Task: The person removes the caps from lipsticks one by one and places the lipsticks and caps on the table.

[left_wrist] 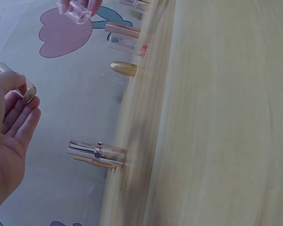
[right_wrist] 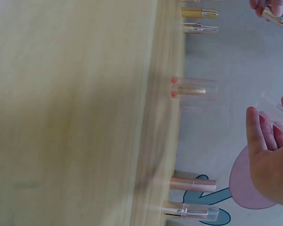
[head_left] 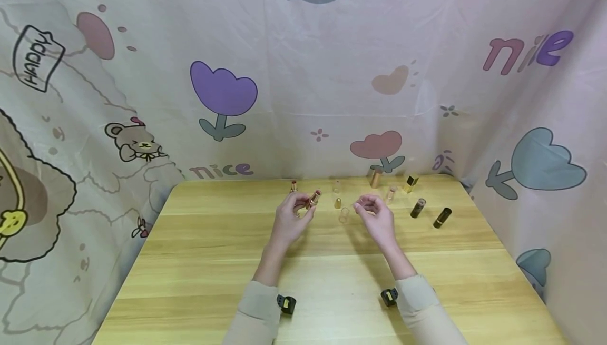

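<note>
My left hand (head_left: 289, 218) holds a lipstick tube (head_left: 315, 197) between thumb and fingers, tilted, with its gold base showing in the left wrist view. In my right hand (head_left: 378, 218) a small clear cap (right_wrist: 273, 114) is pinched between thumb and fingers, apart from the lipstick tube. Between the hands, a clear cap (head_left: 343, 216) stands on the table, with a bullet-shaped gold piece (head_left: 338, 203) just behind it. Another lipstick (head_left: 293, 185) stands behind my left hand, partly hidden by it.
Several tubes stand at the back right: a rose-gold tube (head_left: 376, 179), a clear-capped lipstick (head_left: 391, 194), a gold and black tube (head_left: 410, 184), a dark tube (head_left: 418, 208) and a black tube (head_left: 442, 218). A printed curtain (head_left: 294, 97) hangs behind the wooden table (head_left: 199, 271).
</note>
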Tool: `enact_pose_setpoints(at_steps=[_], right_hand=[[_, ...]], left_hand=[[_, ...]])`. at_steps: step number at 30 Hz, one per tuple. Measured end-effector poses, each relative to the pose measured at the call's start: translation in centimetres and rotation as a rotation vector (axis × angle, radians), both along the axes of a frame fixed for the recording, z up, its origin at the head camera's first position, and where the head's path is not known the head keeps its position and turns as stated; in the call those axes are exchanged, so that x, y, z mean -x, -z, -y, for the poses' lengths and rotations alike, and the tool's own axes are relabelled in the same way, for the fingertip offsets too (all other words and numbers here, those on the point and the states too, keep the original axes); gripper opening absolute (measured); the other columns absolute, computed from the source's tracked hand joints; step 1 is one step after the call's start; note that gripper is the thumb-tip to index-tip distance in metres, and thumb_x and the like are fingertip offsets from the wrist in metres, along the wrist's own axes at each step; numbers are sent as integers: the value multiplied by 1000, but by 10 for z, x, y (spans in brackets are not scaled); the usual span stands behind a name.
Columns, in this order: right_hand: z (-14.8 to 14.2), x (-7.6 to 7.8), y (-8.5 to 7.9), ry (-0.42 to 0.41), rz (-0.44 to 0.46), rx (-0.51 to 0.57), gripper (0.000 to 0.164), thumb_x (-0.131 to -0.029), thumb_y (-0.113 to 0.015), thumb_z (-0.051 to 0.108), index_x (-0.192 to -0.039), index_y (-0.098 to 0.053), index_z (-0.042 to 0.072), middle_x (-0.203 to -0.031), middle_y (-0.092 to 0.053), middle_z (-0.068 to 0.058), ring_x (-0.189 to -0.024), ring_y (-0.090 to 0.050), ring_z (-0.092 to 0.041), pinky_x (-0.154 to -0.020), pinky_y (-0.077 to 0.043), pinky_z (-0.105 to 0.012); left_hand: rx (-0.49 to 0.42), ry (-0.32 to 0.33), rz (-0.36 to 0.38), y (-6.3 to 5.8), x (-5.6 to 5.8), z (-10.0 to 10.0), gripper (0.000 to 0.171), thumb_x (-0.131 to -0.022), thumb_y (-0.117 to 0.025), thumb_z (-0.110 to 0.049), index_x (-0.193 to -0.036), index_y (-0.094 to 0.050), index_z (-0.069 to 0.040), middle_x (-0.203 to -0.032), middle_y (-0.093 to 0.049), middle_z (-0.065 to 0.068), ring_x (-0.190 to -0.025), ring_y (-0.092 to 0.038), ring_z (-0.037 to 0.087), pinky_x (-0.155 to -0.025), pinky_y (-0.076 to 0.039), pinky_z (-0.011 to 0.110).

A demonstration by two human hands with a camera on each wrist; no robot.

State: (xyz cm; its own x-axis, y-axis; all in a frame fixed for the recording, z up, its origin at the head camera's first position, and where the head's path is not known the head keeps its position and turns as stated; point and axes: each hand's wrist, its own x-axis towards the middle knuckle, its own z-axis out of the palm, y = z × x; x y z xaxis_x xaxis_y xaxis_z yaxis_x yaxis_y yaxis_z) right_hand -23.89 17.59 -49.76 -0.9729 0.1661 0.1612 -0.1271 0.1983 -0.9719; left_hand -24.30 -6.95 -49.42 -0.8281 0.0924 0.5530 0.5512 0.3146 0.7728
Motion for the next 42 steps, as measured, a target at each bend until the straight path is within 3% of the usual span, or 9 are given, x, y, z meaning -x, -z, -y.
enact_pose_setpoints(at_steps=[5,13,26,37,42], right_hand=[[-1,-1,5,-24,36,-89,32,-94,-78,12,-121,-65,1,-114,-72,-17,-106,-67,-25,-88,-59,-19],[-2,-3,9,-83,68,-168,34,-93,-79,12,-122,-65,0,-117,-69,-19,-112,-67,-33,-97,-60,-33],[-4,-2,18,-153,94,-347,31,-90,-78,5,-117,-66,-2,-112,-71,-18,-108,-70,-36,-100,-58,-49],[-6,-2,21,-213,124,-460,20,-90,-79,6,-106,-67,2,-97,-73,-9,-94,-72,-26,-90,-61,-45],[-6,-2,24,-230,124,-480,18,-90,-79,6,-103,-67,4,-94,-72,-7,-90,-71,-22,-85,-62,-40]], left_hand=[[-3,-10,-27,2,-1,3,30,-85,-78,9,-112,-64,6,-108,-68,18,-96,-72,31,-92,-62,29],[-7,-12,-43,3,-3,9,30,-84,-78,10,-110,-64,7,-106,-68,19,-95,-73,32,-90,-62,31],[-19,-18,40,6,-6,23,36,-83,-77,12,-115,-61,9,-113,-67,21,-103,-72,35,-96,-60,31],[-23,-30,70,6,-11,35,36,-82,-76,15,-114,-61,7,-112,-67,23,-102,-71,36,-97,-60,32],[2,-66,140,7,-14,39,36,-83,-78,11,-115,-61,5,-113,-67,19,-104,-71,34,-99,-59,32]])
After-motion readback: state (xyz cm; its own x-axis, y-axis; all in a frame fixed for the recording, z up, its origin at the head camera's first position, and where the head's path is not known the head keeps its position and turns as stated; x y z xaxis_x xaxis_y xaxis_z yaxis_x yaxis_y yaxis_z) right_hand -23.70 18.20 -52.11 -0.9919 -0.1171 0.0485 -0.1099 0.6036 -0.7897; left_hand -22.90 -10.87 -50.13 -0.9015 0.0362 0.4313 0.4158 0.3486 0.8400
